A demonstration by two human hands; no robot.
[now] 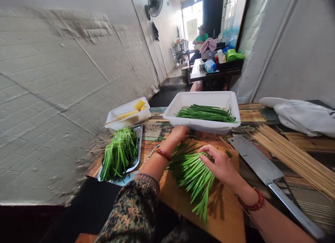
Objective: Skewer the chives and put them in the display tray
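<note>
Greens [193, 169] fanned on the board [226, 215] | right hand [217, 162] curled over them, seemingly steadying, grip unclear | left hand [180, 133] by the tub [209, 126], fingers hidden, can't tell if holding | knife [258, 159] flat alongside, probably for easy reach

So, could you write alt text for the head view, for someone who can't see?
A person's right hand touches green stalks on a wooden board; the left hand is near a white tub. A cleaver and thin sticks lie right, a tray of greens left.
</note>
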